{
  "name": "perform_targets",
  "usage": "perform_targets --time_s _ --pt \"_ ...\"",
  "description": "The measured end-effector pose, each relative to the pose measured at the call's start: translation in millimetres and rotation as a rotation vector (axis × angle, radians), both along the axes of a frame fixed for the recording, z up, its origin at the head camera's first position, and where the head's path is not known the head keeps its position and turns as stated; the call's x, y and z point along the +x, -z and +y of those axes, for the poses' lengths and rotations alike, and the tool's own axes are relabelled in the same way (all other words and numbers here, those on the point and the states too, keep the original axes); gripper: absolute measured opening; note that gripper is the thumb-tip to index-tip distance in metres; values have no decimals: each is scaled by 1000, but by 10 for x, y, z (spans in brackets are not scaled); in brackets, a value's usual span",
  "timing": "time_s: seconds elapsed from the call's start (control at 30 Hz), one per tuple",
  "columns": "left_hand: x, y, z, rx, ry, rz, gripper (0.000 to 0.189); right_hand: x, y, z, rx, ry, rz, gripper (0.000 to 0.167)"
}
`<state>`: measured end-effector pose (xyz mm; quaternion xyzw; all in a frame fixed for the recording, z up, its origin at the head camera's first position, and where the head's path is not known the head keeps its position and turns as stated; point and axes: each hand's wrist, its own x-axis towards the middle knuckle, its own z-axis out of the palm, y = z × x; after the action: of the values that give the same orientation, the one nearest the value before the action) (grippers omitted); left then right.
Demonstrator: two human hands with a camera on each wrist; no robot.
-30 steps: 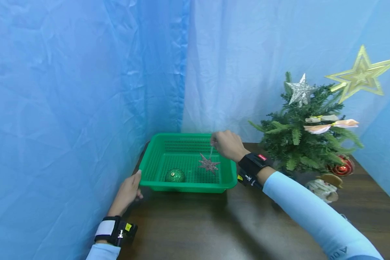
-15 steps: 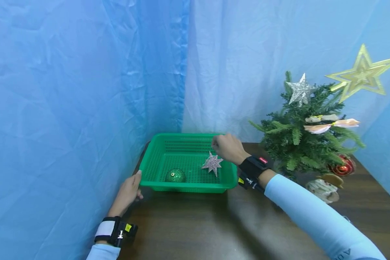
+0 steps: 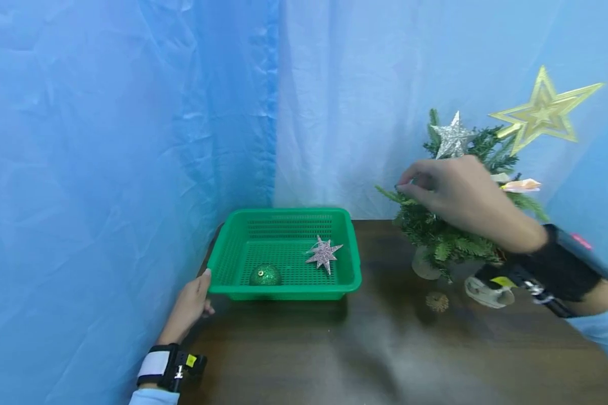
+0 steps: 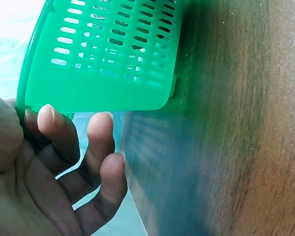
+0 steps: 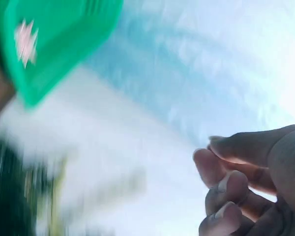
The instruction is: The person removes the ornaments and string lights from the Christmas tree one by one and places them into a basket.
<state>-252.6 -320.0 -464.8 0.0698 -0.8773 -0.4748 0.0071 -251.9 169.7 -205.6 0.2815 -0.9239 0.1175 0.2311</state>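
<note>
The green plastic basket (image 3: 294,288) stands on the dark wooden table. My left hand (image 3: 188,301) pinches the rim at its near left corner; in the left wrist view, the other fingers (image 4: 101,132) curl loosely below the corner. Inside the basket lie a pink glitter star (image 3: 324,254), on the right, and a green glitter ball ornament (image 3: 265,274), at the front. My right hand (image 3: 463,197) is raised in front of the small Christmas tree (image 3: 453,247), thumb near the index fingertip, fingers loosely curled. Nothing shows between its fingers in the right wrist view.
On the tree are a silver star (image 3: 453,135), a gold star (image 3: 542,112) and a peach bow (image 3: 522,185). A small brown pine cone-like ornament (image 3: 438,302) and a white figure (image 3: 488,293) lie on the table by the tree's base. Blue cloth (image 3: 106,169) hangs behind and left.
My right hand has let go of the pink star in the basket and moved right and up to the tree. The left hand keeps its hold; the head view has shifted slightly right.
</note>
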Motion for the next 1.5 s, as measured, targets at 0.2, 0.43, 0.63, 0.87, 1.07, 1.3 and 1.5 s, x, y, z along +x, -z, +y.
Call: perform_targets --time_s 0.2,0.43,0.63,0.87,1.07,1.3,1.5 --pt "20 -35 -74 -7 -1 17 57 -71 -130 883 169 189 -17 13" --pt "54 -58 -139 -35 3 17 61 -245 25 1270 264 271 -119 23" --pt "68 -62 -125 -7 -2 13 59 -304 109 1267 327 292 -119 28" --pt "56 -58 -114 -4 -7 7 60 -298 143 1298 374 255 -38 14" --pt "73 -58 -121 1 -13 6 59 -282 152 1302 410 194 58 14" --pt "90 -57 -132 -19 -21 16 59 -226 117 1307 361 153 159 16" --pt "72 -43 -108 -10 -24 22 61 -174 137 1342 307 95 193 20"
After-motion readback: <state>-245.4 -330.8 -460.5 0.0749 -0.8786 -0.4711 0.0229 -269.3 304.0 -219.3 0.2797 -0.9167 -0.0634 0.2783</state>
